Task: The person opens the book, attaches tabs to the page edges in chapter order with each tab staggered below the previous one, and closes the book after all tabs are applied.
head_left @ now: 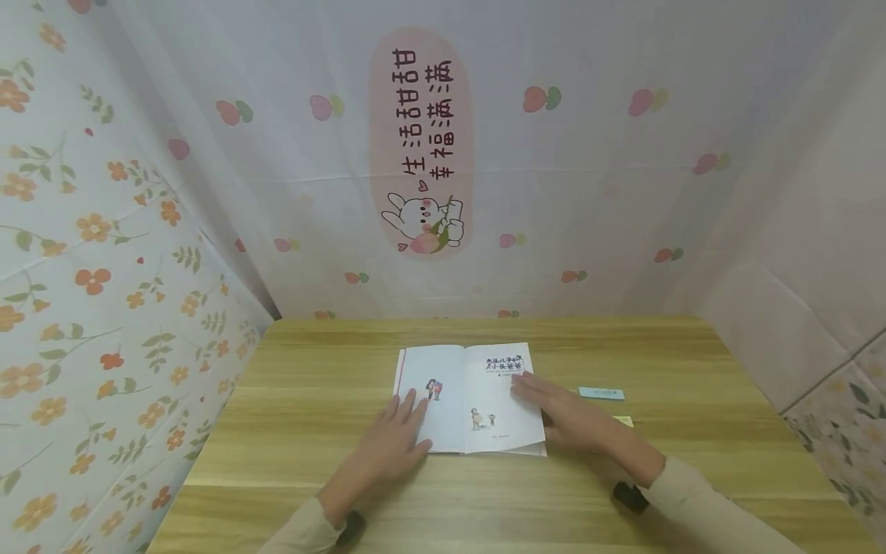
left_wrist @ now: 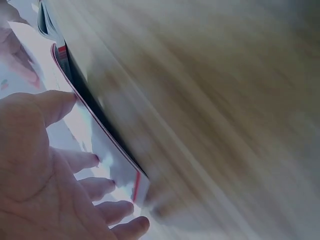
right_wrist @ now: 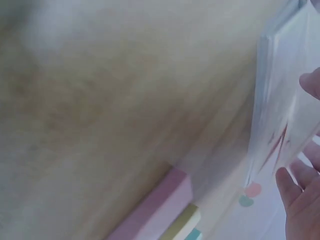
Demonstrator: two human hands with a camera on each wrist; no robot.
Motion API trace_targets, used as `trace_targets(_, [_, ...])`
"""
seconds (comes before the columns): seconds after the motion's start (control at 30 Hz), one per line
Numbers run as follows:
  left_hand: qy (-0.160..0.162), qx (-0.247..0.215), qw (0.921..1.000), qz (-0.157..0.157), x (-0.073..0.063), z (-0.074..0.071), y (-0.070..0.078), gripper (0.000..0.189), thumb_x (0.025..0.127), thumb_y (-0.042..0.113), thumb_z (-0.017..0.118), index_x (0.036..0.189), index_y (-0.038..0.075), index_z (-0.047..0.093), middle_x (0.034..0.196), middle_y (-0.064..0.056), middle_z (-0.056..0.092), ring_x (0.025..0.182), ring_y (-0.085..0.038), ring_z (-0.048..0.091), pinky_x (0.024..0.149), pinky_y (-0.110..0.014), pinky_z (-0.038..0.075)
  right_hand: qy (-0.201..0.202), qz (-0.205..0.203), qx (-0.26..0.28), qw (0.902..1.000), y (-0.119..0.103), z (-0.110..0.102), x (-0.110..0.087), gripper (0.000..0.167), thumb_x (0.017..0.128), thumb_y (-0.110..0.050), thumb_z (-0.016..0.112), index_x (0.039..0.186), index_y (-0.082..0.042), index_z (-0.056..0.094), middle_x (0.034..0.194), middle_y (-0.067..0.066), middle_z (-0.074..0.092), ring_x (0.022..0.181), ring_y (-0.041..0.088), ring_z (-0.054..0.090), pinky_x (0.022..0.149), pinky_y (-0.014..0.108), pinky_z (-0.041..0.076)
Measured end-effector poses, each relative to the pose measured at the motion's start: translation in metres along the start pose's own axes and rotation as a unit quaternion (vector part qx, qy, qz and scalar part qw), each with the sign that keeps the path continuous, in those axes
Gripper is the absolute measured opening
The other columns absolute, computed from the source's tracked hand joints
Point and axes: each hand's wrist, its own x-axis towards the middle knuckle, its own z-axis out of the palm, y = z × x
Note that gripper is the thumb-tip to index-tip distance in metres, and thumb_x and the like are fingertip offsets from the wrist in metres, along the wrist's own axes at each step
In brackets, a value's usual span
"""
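An open book [head_left: 446, 427] lies on the wooden table with its two pages facing up. The left page carries a small picture of figures; printed characters and two more small figures are on the right page. My left hand [head_left: 388, 442] rests on the left page's lower outer edge, fingers extended and spread. In the left wrist view its thumb [left_wrist: 62, 104] lies at the cover's edge. At the right page's outer edge, my right hand [head_left: 574, 419] touches the paper with extended fingers. The right wrist view shows the book's page edges [right_wrist: 265, 100] beside those fingers.
Right of the book lie a light blue block [head_left: 601, 393] and a yellow block [head_left: 623, 421], partly behind my right hand. A pink block [right_wrist: 155, 205] shows beside them in the right wrist view. Patterned cloth [head_left: 609, 169] hangs behind the table [head_left: 332, 369].
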Motion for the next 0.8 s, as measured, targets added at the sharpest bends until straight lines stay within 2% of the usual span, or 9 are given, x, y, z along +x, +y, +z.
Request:
trace_targets(0.17, [0.008, -0.007, 0.9999, -0.002, -0.008, -0.005, -0.009, 0.07, 0.103, 0.039, 0.054, 0.154, -0.006, 0.035, 0.159, -0.03, 0.026, 0.145, -0.051, 0.023, 0.116, -0.06, 0.025, 0.034, 0.02, 0.006, 0.9992, 0.003, -0.004, 0.012, 0.084, 0.088, -0.038, 0.081, 0.153, -0.002, 0.042, 0.163, 0.014, 0.03, 0.148, 0.033, 0.027, 0.114, 0.049, 0.033])
trace_targets(0.37, [0.02, -0.018, 0.9994, -0.024, -0.018, -0.008, -0.021, 0.074, 0.103, 0.044, 0.052, 0.155, -0.005, 0.033, 0.16, -0.028, 0.025, 0.146, -0.049, 0.022, 0.118, -0.057, 0.023, 0.058, 0.046, 0.047, 0.9961, -0.001, -0.005, 0.028, 0.088, 0.087, -0.03, 0.082, 0.157, -0.005, 0.035, 0.167, 0.007, 0.02, 0.151, 0.031, 0.021, 0.116, 0.05, 0.03])
trace_targets(0.5, [0.033, -0.011, 0.999, -0.029, -0.025, -0.008, -0.031, 0.075, 0.103, 0.045, 0.053, 0.154, -0.006, 0.034, 0.16, -0.028, 0.028, 0.145, -0.048, 0.024, 0.118, -0.056, 0.024, 0.067, 0.042, 0.057, 0.9952, -0.004, -0.005, 0.038, 0.088, 0.088, -0.024, 0.082, 0.158, -0.004, 0.033, 0.168, 0.006, 0.018, 0.152, 0.029, 0.017, 0.117, 0.05, 0.027])
trace_targets(0.6, [0.048, -0.007, 0.9985, -0.027, -0.032, -0.01, -0.038, 0.072, 0.103, 0.043, 0.053, 0.153, -0.006, 0.037, 0.158, -0.029, 0.03, 0.145, -0.047, 0.027, 0.117, -0.056, 0.025, 0.079, 0.028, 0.059, 0.9947, -0.006, -0.007, 0.046, 0.09, 0.085, -0.019, 0.083, 0.157, -0.001, 0.033, 0.167, 0.011, 0.019, 0.151, 0.032, 0.017, 0.117, 0.052, 0.027])
trace_targets(0.73, [0.068, -0.02, 0.9971, -0.026, -0.042, -0.016, -0.047, 0.067, 0.102, 0.037, 0.057, 0.15, -0.007, 0.041, 0.156, -0.031, 0.032, 0.143, -0.049, 0.03, 0.116, -0.058, 0.026, 0.097, 0.028, 0.08, 0.9917, -0.009, -0.009, 0.057, 0.097, 0.084, -0.02, 0.085, 0.159, -0.002, 0.027, 0.168, 0.012, 0.015, 0.152, 0.033, 0.012, 0.116, 0.054, 0.028])
trace_targets(0.8, [0.075, -0.029, 0.9963, -0.03, -0.047, -0.019, -0.051, 0.066, 0.101, 0.034, 0.06, 0.149, -0.008, 0.042, 0.155, -0.031, 0.033, 0.142, -0.051, 0.03, 0.116, -0.059, 0.026, 0.108, 0.032, 0.088, 0.9897, -0.011, -0.008, 0.064, 0.102, 0.084, -0.024, 0.086, 0.162, -0.006, 0.021, 0.169, 0.008, 0.009, 0.153, 0.033, 0.009, 0.116, 0.054, 0.027])
